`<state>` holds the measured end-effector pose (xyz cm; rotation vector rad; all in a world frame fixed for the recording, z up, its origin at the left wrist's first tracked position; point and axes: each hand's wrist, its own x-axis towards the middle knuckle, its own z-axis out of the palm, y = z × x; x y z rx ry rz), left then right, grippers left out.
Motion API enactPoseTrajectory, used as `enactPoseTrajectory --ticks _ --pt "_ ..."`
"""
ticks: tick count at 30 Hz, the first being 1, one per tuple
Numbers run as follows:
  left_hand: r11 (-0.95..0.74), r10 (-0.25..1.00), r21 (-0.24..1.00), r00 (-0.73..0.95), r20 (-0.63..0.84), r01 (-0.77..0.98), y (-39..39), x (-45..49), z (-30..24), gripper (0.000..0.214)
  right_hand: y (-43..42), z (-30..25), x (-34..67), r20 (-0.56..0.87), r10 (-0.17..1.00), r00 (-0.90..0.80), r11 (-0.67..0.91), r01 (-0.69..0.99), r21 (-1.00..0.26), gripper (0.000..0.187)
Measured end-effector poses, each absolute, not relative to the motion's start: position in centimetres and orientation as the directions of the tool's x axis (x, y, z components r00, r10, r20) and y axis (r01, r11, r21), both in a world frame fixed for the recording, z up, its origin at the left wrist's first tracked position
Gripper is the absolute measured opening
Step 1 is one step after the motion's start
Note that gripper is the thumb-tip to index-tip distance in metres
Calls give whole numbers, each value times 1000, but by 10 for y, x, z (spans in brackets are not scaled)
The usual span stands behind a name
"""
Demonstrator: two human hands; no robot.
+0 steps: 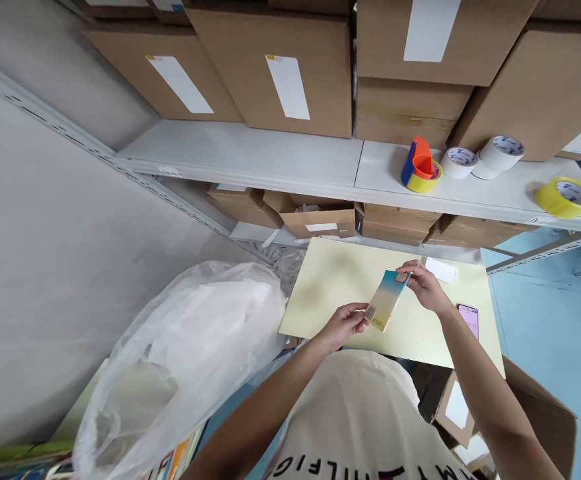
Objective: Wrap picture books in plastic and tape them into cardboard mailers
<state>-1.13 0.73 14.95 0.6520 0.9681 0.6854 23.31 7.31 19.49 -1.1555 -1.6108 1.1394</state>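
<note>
A thin flat packet (388,299), blue at its upper end and fading to yellow, is held tilted above the pale yellow tabletop (335,273). It bears a barcode near its lower left edge and a red-outlined patch near the top. My left hand (344,324) pinches its lower left edge between thumb and fingers. At the upper right corner, my right hand (421,283) grips it with the fingers closed. Behind my right hand lies a white card or label sheet (440,270). To the right of my forearm rests a phone (469,321) with a lit pink screen.
A large clear plastic bag (190,327) bulges left of the table. Above the table's far side runs a grey shelf (250,147) with cardboard boxes (300,73), a tape dispenser (420,167), white tape rolls (500,153) and a yellow tape roll (565,198). An open carton (540,413) stands at lower right.
</note>
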Motion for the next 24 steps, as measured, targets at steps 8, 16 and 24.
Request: enactPoseTrajectory --ticks 8,16,24 --pt "454 864 888 276 -420 -71 20 -13 162 55 81 205 230 -123 936 -329 -18 305 -952 29" --pt "249 939 957 207 -276 148 27 -5 176 32 84 195 222 -149 952 -268 -87 230 -969 38" --pt "361 932 933 45 -360 -5 20 -3 170 35 41 173 235 -233 954 -189 -234 15 -972 50"
